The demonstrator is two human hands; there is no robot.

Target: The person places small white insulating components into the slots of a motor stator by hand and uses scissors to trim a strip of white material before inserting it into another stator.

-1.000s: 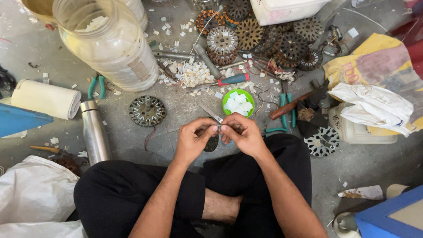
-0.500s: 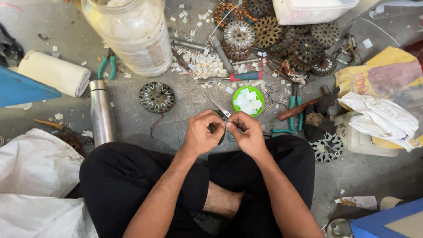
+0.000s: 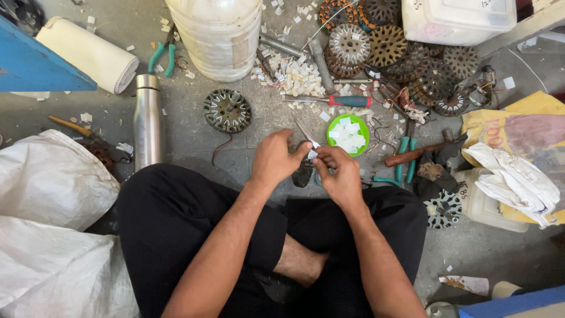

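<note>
The person sits cross-legged on the concrete floor (image 3: 194,135), with both hands brought together just above the knees. The left hand (image 3: 273,159) is closed around a pair of scissors (image 3: 307,133), whose thin blades point away from the body toward the far edge of the floor. The right hand (image 3: 338,174) pinches a small white paper piece (image 3: 312,154) between thumb and forefinger, right at the blades; a dark part (image 3: 303,172) sits beneath the hands, and it cannot be told whether either hand touches it. Just beyond the fingers stands a green bowl (image 3: 348,134) filled with similar white slips, and a red-handled screwdriver (image 3: 344,100) lies past it beside a heap of paper offcuts (image 3: 297,79). For a clean cut, the slip is best held taut and square to the blades, fingertips clear of the edge, and the work kept close above the bowl. A steel flask (image 3: 147,121) lies well to the left, near a round wound core (image 3: 227,110).
</note>
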